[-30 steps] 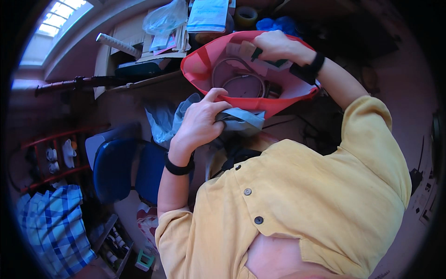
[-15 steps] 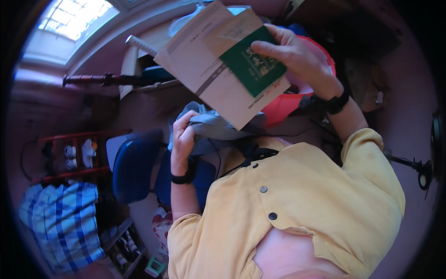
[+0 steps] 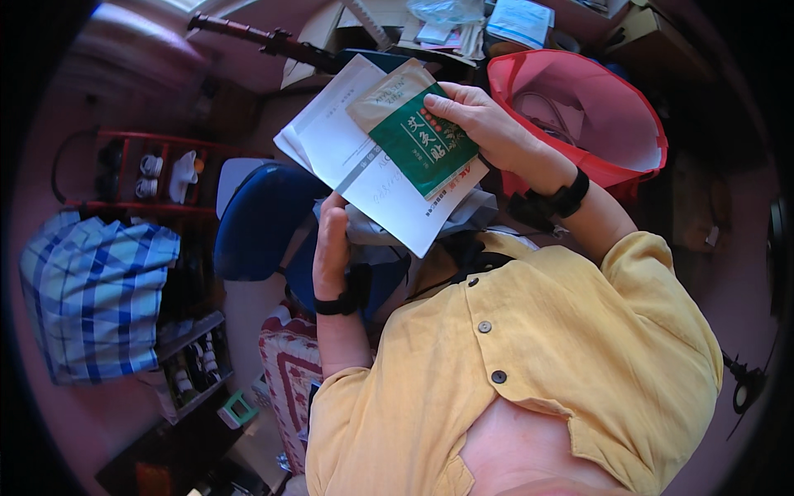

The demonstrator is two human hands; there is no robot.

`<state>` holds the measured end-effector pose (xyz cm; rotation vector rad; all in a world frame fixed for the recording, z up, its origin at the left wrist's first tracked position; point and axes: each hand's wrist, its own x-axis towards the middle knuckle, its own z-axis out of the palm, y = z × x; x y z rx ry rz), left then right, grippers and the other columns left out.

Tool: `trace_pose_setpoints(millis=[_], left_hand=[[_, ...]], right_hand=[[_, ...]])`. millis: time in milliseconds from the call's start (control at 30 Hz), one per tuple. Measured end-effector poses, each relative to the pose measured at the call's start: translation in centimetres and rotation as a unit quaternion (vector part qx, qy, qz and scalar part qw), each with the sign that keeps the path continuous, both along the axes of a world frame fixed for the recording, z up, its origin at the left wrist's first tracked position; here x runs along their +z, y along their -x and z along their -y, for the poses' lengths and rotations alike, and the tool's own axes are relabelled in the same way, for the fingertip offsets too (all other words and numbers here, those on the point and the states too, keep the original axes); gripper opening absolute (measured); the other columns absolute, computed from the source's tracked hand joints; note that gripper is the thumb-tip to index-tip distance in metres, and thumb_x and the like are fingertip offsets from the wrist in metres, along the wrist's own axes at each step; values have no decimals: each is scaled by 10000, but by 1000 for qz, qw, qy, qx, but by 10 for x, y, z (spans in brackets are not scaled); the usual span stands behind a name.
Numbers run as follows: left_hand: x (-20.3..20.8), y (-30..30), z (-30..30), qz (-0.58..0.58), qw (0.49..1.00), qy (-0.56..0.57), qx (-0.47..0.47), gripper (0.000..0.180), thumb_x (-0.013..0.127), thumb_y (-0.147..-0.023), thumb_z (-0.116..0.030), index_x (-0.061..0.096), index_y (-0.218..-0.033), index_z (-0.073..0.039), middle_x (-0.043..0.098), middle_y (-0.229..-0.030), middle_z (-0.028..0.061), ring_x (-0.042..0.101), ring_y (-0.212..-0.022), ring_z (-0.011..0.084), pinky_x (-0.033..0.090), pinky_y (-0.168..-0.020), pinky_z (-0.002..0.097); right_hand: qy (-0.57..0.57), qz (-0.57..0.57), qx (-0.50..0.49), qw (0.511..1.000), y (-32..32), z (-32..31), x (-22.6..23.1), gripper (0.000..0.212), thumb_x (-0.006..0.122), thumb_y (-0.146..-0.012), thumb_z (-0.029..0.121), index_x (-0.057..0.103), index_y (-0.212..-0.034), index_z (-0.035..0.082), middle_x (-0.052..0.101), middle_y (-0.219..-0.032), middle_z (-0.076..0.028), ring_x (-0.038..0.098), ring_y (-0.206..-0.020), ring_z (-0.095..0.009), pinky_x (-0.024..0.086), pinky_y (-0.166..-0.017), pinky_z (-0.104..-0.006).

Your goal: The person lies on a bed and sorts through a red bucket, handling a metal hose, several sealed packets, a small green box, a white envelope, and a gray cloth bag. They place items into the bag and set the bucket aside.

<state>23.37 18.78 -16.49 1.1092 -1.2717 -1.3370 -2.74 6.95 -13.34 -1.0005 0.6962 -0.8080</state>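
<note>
The left hand (image 3: 332,241)'s grip is hidden; the right hand (image 3: 490,131) clamps the packet (image 3: 412,153) and papers (image 3: 329,136), left of the red bag (image 3: 614,165). They look light, bendable, best pinched at an edge.

Over my remote feed I saw a blue chair (image 3: 265,221), a blue plaid cloth (image 3: 99,302) just below a red rack (image 3: 165,139), some red-and-white patterned fabric (image 3: 285,364) and a small green-rimmed object (image 3: 238,410).
</note>
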Motion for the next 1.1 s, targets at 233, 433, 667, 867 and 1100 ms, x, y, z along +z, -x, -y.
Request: trace_pose_setpoints(millis=[233, 433, 667, 867, 1100], left_hand=[[12, -10, -34, -43, 995, -62, 61, 651, 618, -805, -432, 552, -1215, 70, 620, -1127, 137, 555, -1044, 201, 401, -941, 315], [6, 16, -71, -116, 966, -109, 205, 624, 645, -869, -428, 530, -1255, 49, 612, -1138, 125, 563, -1051, 210, 404, -959, 308], [2, 46, -97, -157, 955, -134, 213, 475, 548, -829, -186, 528, -1227, 71, 631, -1132, 143, 635, -973, 210, 491, -903, 312], [1, 87, -130, -113, 952, -118, 259, 420, 527, -849, -125, 547, -1233, 41, 629, -1150, 110, 620, -983, 184, 484, -896, 299], [2, 116, -160, -70, 942, -61, 321, 368, 476, -917, -122, 569, -1243, 20, 636, -1188, 94, 618, -1032, 172, 479, -917, 297]], right_hand=[[-2, -38, 29, 999, -42, -28, -16, 291, 603, -977, 281, 651, -1135, 41, 695, -970, -41, 670, -825, -77, 559, -733, -214], [22, -55, 90, 994, -54, -55, -25, 296, 605, -976, 281, 670, -1141, 45, 701, -972, -23, 669, -804, -63, 557, -711, -191], [405, -145, -67, 900, -24, -64, -26, 286, 573, -996, 225, 663, -1170, 16, 682, -973, -37, 630, -850, -101, 512, -735, -217], [179, -20, 145, 973, -15, -100, -32, 225, 552, -1009, 196, 644, -1092, 9, 614, -880, 16, 568, -818, -37, 495, -731, -190], [10, -8, 307, 952, 3, -122, -30, 418, 808, -815, 201, 629, -1156, 38, 676, -975, -25, 631, -889, -77, 520, -819, -238]])
